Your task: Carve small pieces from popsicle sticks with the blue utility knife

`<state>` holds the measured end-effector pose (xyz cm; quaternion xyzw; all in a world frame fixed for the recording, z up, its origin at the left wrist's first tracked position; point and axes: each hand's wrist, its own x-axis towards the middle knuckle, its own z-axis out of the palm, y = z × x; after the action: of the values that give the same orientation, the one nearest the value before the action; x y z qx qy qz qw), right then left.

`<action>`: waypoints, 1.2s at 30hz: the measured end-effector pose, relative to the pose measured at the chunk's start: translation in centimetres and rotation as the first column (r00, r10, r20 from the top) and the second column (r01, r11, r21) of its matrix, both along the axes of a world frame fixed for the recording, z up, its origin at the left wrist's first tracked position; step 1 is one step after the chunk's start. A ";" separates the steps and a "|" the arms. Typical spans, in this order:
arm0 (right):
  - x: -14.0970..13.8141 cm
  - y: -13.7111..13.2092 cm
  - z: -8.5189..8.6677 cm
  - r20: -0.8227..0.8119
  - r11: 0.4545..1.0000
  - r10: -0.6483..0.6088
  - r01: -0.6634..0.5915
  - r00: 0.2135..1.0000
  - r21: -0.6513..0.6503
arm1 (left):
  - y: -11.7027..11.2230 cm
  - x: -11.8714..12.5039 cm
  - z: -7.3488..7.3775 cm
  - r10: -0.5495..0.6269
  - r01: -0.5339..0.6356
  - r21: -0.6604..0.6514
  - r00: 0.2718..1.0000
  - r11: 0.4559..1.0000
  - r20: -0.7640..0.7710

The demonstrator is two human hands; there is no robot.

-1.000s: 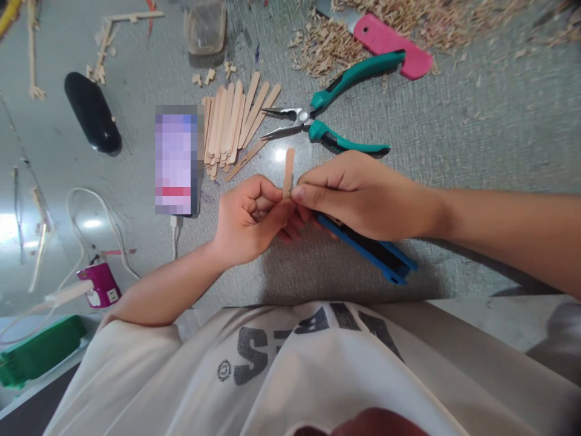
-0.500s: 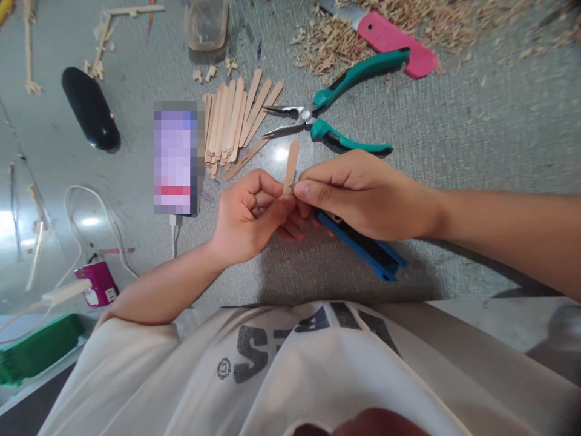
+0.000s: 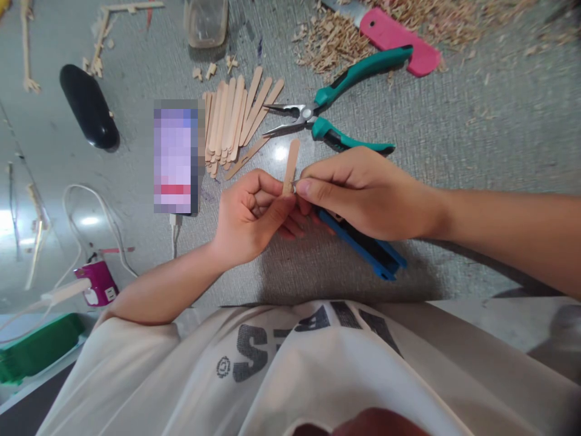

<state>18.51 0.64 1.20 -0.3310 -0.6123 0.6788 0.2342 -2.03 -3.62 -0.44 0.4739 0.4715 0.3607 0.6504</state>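
Observation:
My left hand [image 3: 254,212] pinches a wooden popsicle stick [image 3: 291,162] near its lower end, between thumb and fingers. The stick stands up out of the grip, and its bottom is hidden. Against that stick's right edge, my right hand [image 3: 363,191] is closed in a pinch. A small shiny bit shows at its fingertips, too small to name. Partly under my right hand lies a long blue and black tool [image 3: 385,260]. Beyond my hands, needle-nose pliers [image 3: 307,114] with teal handles lie spread, their tips by a pile of popsicle sticks [image 3: 224,118].
A phone [image 3: 175,157] with a cable lies left of the sticks, a black oval case [image 3: 89,108] farther left. At the back are a clear container [image 3: 206,24], wood shavings [image 3: 333,48] and a pink-handled saw [image 3: 399,42]. A purple adapter [image 3: 97,284] sits at lower left.
My right fingertips have shifted very slightly at the stick's edge, and more of the shiny bit shows. My left hand keeps its pinch on the stick.

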 end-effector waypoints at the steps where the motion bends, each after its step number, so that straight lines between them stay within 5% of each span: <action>1: 0.0 0.0 0.1 0.013 1.000 -0.004 0.004 1.000 0.003 | 0.0 0.0 0.0 0.001 -0.001 -0.001 1.000 1.000 0.002; 23: -0.2 0.0 0.5 0.169 0.999 -0.043 0.041 0.985 0.016 | -0.4 0.3 0.0 0.046 -0.044 0.080 0.999 0.996 -0.022; 36: 0.0 0.0 0.3 0.210 1.000 -0.021 0.022 0.978 -0.002 | -1.2 -0.2 -1.4 0.033 -0.008 0.234 0.994 0.972 -0.104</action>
<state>18.47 0.59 1.46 -0.4078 -0.6285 0.6388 0.1750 -2.28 -4.83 -1.86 0.5610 0.4649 0.3943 0.5602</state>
